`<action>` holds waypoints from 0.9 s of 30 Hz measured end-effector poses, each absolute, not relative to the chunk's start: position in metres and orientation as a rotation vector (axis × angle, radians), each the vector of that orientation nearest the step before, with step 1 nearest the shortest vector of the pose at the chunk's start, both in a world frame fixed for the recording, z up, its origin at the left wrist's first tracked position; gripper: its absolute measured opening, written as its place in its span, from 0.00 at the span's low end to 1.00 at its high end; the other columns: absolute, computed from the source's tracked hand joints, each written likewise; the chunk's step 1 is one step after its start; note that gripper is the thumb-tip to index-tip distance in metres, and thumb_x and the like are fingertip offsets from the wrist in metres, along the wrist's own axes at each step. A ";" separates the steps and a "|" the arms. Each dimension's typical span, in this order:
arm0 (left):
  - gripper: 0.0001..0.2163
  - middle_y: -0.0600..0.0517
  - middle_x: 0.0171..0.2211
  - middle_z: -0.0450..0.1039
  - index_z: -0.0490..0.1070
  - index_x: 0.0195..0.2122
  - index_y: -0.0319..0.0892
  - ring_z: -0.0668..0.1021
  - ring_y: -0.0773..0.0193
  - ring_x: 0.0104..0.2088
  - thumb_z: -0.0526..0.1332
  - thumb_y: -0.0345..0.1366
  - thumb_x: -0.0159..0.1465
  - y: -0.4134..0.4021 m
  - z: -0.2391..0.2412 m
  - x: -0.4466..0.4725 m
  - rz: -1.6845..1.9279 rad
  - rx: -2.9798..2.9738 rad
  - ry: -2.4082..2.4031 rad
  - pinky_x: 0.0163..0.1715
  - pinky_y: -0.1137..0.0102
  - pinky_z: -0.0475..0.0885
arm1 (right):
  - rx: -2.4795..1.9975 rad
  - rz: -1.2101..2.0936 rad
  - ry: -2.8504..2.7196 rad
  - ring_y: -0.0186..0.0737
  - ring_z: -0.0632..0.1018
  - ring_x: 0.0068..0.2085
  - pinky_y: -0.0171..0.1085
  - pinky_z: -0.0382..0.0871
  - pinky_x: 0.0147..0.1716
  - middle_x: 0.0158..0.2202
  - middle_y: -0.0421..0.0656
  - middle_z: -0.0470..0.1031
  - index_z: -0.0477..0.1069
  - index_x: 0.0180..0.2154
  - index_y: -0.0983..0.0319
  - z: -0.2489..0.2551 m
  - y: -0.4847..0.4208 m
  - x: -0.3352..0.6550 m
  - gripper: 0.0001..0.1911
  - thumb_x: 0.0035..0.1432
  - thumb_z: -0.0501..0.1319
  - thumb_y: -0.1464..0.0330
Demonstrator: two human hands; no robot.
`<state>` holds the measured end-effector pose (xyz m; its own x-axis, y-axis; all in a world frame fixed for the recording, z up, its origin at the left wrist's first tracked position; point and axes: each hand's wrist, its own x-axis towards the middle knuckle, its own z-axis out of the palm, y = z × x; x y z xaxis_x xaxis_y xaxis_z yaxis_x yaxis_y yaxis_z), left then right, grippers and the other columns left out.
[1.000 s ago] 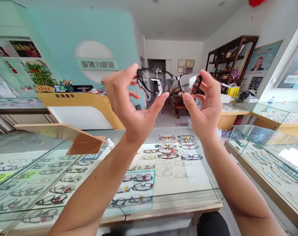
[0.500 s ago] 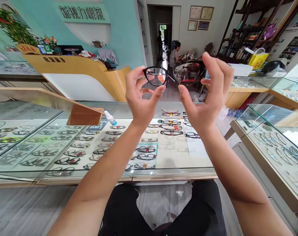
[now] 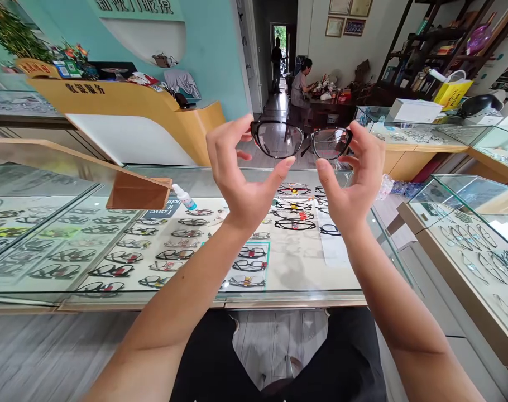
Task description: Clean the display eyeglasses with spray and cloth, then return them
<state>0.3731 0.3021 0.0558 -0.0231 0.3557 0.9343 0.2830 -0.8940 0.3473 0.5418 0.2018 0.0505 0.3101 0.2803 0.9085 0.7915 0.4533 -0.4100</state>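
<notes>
A pair of black-framed glasses point(image 3: 301, 140) with clear lenses is held up in front of me, above the glass counter. My left hand point(image 3: 248, 178) is closed on the frame's left end, its thumb under the left lens. At the other end, my right hand point(image 3: 351, 187) pinches the rim between thumb and fingers. The left lens looks larger than the right, so the glasses are turned at an angle. Fingers partly hide the temple arms.
Below my hands is a glass display case point(image 3: 296, 268) with rows of glasses. On its left stand a spray bottle point(image 3: 184, 197) and a wooden-framed board point(image 3: 139, 192). Another glass case point(image 3: 467, 240) is at right. A seated person point(image 3: 301, 86) works at a table behind.
The glasses have swivelled: the left lens now looks larger, where the right did before. My right hand has come down, and the view has tilted slightly downward.
</notes>
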 end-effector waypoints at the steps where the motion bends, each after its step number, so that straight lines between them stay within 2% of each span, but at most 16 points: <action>1: 0.38 0.43 0.60 0.69 0.62 0.67 0.55 0.77 0.45 0.62 0.70 0.65 0.62 0.304 0.049 0.372 2.079 2.157 0.704 0.47 0.53 0.80 | -1.112 -0.444 -1.254 0.60 0.70 0.67 0.62 0.78 0.56 0.67 0.49 0.67 0.62 0.71 0.47 0.047 0.202 0.540 0.32 0.69 0.63 0.51; 7: 0.36 0.42 0.58 0.72 0.61 0.68 0.51 0.80 0.50 0.55 0.71 0.59 0.64 0.314 -0.007 0.357 2.017 2.153 0.650 0.46 0.57 0.80 | -1.147 -0.425 -1.273 0.57 0.74 0.62 0.59 0.80 0.54 0.61 0.51 0.73 0.69 0.66 0.50 0.011 0.205 0.529 0.30 0.65 0.68 0.57; 12: 0.29 0.41 0.54 0.75 0.69 0.62 0.45 0.80 0.51 0.54 0.73 0.53 0.65 0.321 -0.042 0.347 1.900 2.192 0.775 0.42 0.61 0.80 | -1.164 -0.046 -1.212 0.50 0.77 0.59 0.51 0.80 0.54 0.58 0.49 0.74 0.73 0.61 0.52 -0.028 0.214 0.528 0.27 0.62 0.73 0.61; 15: 0.29 0.41 0.55 0.76 0.71 0.61 0.45 0.80 0.51 0.55 0.73 0.53 0.65 0.326 -0.050 0.344 1.837 2.202 0.827 0.44 0.60 0.80 | -1.149 0.243 -1.113 0.47 0.78 0.58 0.47 0.79 0.56 0.59 0.47 0.75 0.76 0.58 0.52 -0.041 0.218 0.531 0.25 0.61 0.74 0.59; 19: 0.29 0.41 0.56 0.77 0.72 0.62 0.45 0.80 0.50 0.56 0.73 0.53 0.65 0.330 -0.054 0.342 1.763 2.217 0.813 0.45 0.59 0.80 | -1.118 0.516 -0.897 0.43 0.81 0.52 0.46 0.78 0.57 0.55 0.45 0.80 0.79 0.52 0.53 -0.048 0.224 0.536 0.16 0.68 0.68 0.53; 22: 0.28 0.41 0.57 0.77 0.72 0.62 0.46 0.80 0.50 0.55 0.73 0.52 0.66 0.331 -0.055 0.341 1.725 2.223 0.783 0.46 0.58 0.80 | -1.075 0.589 -0.790 0.40 0.82 0.49 0.44 0.79 0.54 0.53 0.43 0.81 0.81 0.49 0.53 -0.051 0.228 0.541 0.16 0.67 0.68 0.52; 27: 0.28 0.40 0.56 0.78 0.72 0.62 0.46 0.80 0.50 0.54 0.73 0.52 0.66 0.330 -0.056 0.341 1.701 2.245 0.735 0.46 0.58 0.80 | -0.963 0.672 -0.714 0.41 0.82 0.50 0.40 0.80 0.49 0.49 0.44 0.82 0.81 0.46 0.55 -0.048 0.229 0.547 0.16 0.62 0.73 0.53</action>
